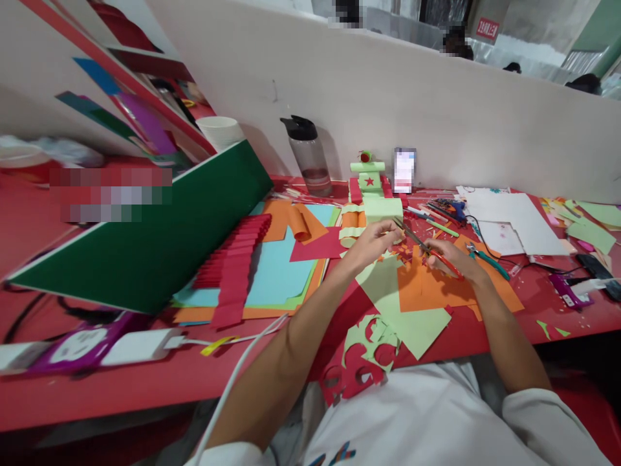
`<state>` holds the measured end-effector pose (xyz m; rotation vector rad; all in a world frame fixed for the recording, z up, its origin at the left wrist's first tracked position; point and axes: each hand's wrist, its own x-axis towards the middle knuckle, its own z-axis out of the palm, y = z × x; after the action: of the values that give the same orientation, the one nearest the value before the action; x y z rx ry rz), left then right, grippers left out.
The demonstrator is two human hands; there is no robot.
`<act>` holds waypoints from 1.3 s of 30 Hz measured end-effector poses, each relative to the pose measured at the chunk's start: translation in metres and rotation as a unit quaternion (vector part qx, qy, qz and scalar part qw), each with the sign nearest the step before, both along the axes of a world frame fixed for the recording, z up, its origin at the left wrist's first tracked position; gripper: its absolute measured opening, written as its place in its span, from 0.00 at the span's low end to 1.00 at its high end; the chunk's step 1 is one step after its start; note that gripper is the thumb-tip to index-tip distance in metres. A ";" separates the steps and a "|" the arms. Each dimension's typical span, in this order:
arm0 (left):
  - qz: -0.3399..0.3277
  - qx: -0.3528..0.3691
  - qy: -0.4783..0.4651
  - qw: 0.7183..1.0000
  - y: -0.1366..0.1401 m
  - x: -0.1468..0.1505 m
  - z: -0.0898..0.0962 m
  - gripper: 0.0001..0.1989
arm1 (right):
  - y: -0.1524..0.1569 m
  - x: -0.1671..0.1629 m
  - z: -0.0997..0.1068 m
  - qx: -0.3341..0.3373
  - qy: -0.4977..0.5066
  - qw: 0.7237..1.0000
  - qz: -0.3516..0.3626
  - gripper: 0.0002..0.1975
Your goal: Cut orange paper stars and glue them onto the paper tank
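Observation:
My right hand [447,254] is closed around the red handles of a pair of scissors [411,233], whose blades point toward my left hand [377,238]. The left fingers are pinched together close to the blade tips; what they hold is too small to tell. Just behind the left hand stands a paper model [382,210] of pale green, orange and red parts, with a red star on its upper part. Under the hands lie orange paper [431,288] and pale green paper [417,327], with small orange scraps around.
Green and red sheets with round cut-outs [371,343] lie at the front edge. Left are stacked coloured papers [276,278], pleated red paper [233,265] and a slanted green board [160,239]. Behind stand a bottle [310,158] and phone [404,170]; teal-handled pliers [490,262] lie right.

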<state>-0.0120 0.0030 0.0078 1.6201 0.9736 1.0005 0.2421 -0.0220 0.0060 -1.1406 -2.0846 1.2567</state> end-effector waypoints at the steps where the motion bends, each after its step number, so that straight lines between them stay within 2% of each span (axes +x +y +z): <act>1: 0.001 -0.001 -0.001 1.000 0.001 0.000 -0.001 0.11 | 0.000 0.000 0.000 0.002 -0.001 1.000 -0.001 0.31; 17: 0.008 0.006 -0.018 1.000 0.002 0.000 0.000 0.09 | 0.001 -0.005 -0.001 0.001 -0.008 1.000 -0.027 0.26; 22: 0.003 0.002 -0.017 1.000 0.000 0.000 0.003 0.09 | 0.002 -0.004 -0.003 -0.019 0.000 0.999 -0.031 0.25; 39: 0.011 0.008 -0.012 1.000 -0.001 0.001 0.004 0.12 | -0.001 -0.008 -0.002 0.000 -0.002 0.999 -0.041 0.24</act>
<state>-0.0114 0.0016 0.0118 1.6094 0.9713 1.0439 0.2345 -0.0230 0.0040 -1.2150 -2.0199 1.2165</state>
